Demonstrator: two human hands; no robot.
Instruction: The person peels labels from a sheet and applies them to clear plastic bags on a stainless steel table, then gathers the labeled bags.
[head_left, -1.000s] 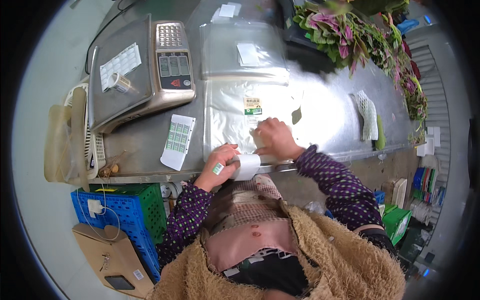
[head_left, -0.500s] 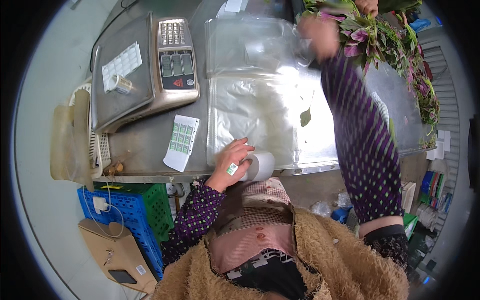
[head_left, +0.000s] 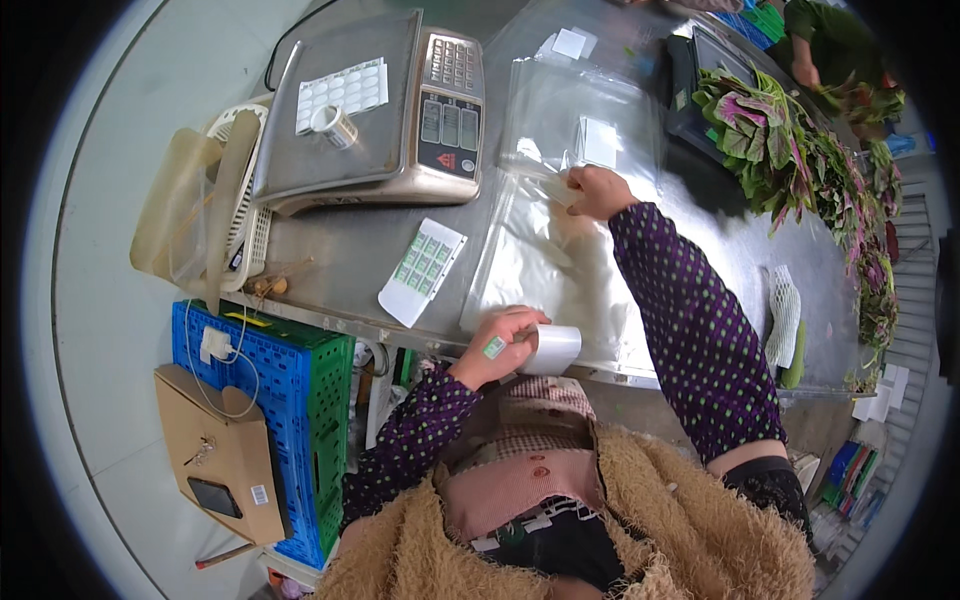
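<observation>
My left hand, a small green-and-white sticker on its back, is closed around the left end of a white roll at the table's near edge. My right hand reaches over the middle of the table. Its thumb and fingers pinch the upper edge of a clear plastic bag in the nearer stack. Beyond it lies a second stack of clear bags with a white card on it. To the left, a sheet of green stickers rests on the metal table.
A scale at the left bears a sticker sheet and a small roll. Beside it stands a white basket. Leafy red-green vegetables line the right side, near a co-worker's hand. A net-covered item lies nearer.
My right hand has come from the leafy vegetables back to the plastic bags and now pinches their edge. My left hand stays at the white roll. The whole view has shifted.
</observation>
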